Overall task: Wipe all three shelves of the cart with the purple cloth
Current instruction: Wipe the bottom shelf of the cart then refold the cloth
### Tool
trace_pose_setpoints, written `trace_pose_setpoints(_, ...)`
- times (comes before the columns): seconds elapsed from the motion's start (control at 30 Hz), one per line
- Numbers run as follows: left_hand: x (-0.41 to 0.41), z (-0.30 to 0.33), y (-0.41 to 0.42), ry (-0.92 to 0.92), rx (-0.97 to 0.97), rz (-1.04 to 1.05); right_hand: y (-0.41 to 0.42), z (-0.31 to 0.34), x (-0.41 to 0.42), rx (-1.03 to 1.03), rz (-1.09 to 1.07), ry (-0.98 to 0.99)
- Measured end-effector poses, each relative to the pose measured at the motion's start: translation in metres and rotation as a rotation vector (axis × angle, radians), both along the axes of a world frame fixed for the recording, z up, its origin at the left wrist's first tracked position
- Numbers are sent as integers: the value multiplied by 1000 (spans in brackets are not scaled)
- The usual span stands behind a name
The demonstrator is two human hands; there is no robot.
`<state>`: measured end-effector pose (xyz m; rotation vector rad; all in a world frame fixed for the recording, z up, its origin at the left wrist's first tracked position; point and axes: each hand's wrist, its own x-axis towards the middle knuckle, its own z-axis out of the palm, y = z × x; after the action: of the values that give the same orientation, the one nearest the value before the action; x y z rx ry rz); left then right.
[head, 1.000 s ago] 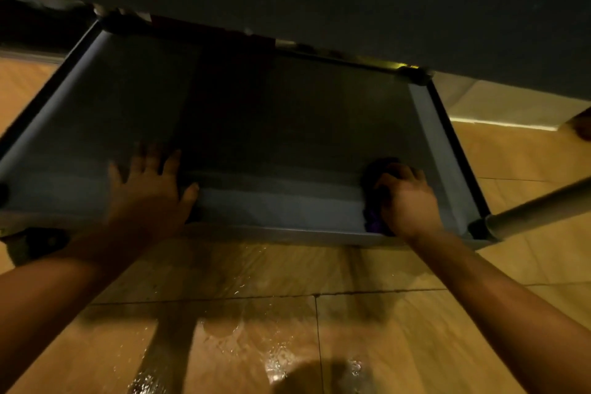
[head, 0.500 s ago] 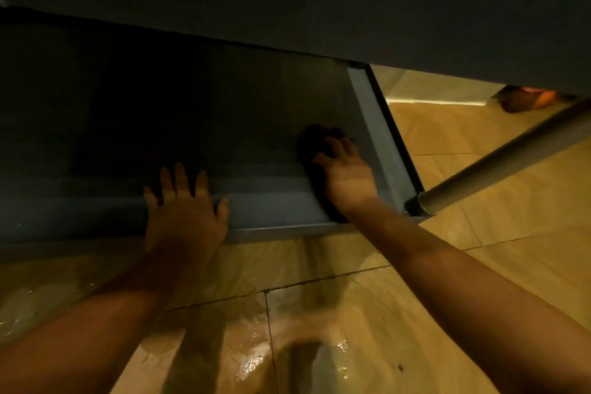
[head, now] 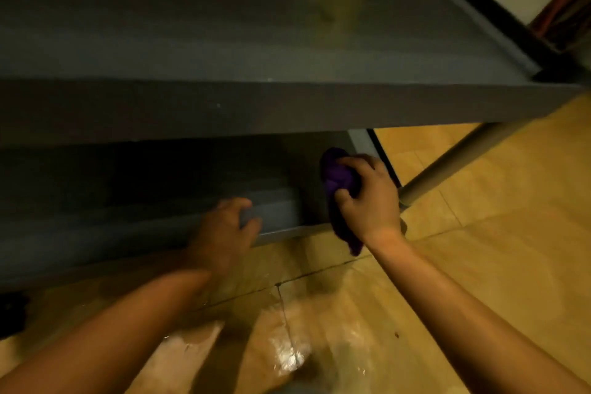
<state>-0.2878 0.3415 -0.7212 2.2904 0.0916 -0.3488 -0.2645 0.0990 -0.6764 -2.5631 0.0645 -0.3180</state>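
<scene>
Lifting the view since a second ago: now seeing more of the upper shelf and its front edge, less of the bottom shelf. Dragging the right hand back from the shelf floor toward the front right corner, bunching the purple cloth instead of pressing it flat. Gripping the cloth there, thumb and fingers curled round the wad, tail hanging past the front lip over the tiled floor. Shifting the left hand rightward along the lip; resting on it now, fingers curled over the edge, holding the cart steady by the look of it, carrying nothing else. Sitting just inside the right front corner of the lowest shelf, next to the grey leg: that is where the cloth is. Running roughly front to back, long axis tilted slightly left at the far end, loose end pointing toward the person. Judging the step as finishing the corner of the bottom shelf. Doing it well: spreading the wad flatter for more contact, pushing into the corner seam along the right wall, then pulling straight along the front rail, keeping the left hand bracing so the cart is not rolling. Not seeing how clean the dark back of the shelf is; too dim to tell.
</scene>
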Motion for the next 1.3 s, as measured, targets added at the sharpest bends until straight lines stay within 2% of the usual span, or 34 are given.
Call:
trace_pose_setpoints(0.07,-11,38,-18,281,-268,-44,20,26,-34,324,-98,78)
trace_pose_setpoints(0.13,-27,79,-35,466,-442,-73,41,56,-77,475,-176,82)
trace_pose_setpoints(0.27,-63,147,-55,617,-652,-123,57,124,-149,773,-302,104)
trace_pose_setpoints(0.4,-88,250,-66,692,-832,-211,50,234,-196,1064,-407,75)
trace_pose_setpoints(0.5,-99,338,-76,687,-843,-226,44,318,-217,1131,-452,24)
trace_pose_setpoints(0.6,-100,406,-81,710,-849,-322,41,376,-227,1043,-487,-76)
trace_pose_setpoints(0.7,-108,488,-87,742,-888,-348,31,448,-245,978,-545,-92)
trace_pose_setpoints(0.77,-119,544,-96,729,-921,-324,23,497,-260,1062,-615,-88)
trace_pose_setpoints(0.87,-132,616,-110,679,-954,-324,11,561,-279,1316,-770,-91)
trace_pose_setpoints(0.93,-141,652,-122,607,-919,-389,1,590,-289,1360,-813,12)
trace_pose_setpoints(1.0,-152,691,-141,518,-872,-438,-16,615,-302,1461,-752,143)
trace_pose_setpoints(1.1,-159,743,-174,283,-734,-566,-41,651,-304,1713,-566,216)
trace_pose_setpoints(1.2,-157,782,-204,83,-650,-638,-73,682,-303,1775,-437,173)
trace_pose_setpoints(1.3,-143,810,-221,-37,-585,-628,-107,708,-294,1739,-495,28)
